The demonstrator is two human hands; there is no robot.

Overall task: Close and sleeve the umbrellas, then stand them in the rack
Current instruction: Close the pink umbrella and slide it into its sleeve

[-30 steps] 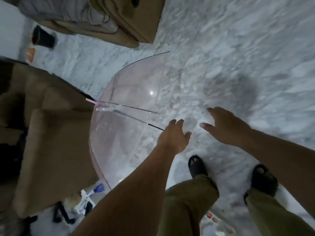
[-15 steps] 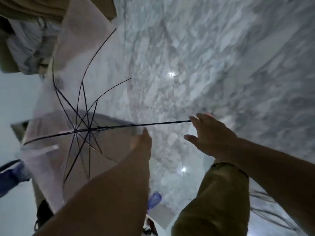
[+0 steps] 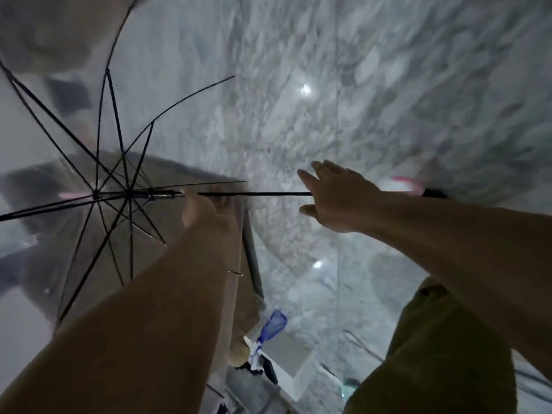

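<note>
An open transparent umbrella (image 3: pixel 89 121) with black ribs hangs in front of me, its inside facing me and its black shaft (image 3: pixel 254 193) lying level from left to right. My left hand (image 3: pixel 206 210) grips the shaft just right of the runner (image 3: pixel 155 195). Over the shaft nearer the handle is my right hand (image 3: pixel 337 195), fingers spread, with the shaft passing behind its palm. The pink handle (image 3: pixel 400 183) shows blurred past my right wrist. No sleeve or rack is in view.
The floor is grey-white marble (image 3: pixel 358 100). A brown armchair (image 3: pixel 179 234) shows through the canopy at left. Near my feet lie a blue object (image 3: pixel 274 321) and a white box (image 3: pixel 286 354). My olive trouser leg (image 3: pixel 433 354) fills the lower right.
The umbrella came up off the floor and turned its ribs toward me. My left hand moved to the shaft by the runner; my right hand slid toward the handle.
</note>
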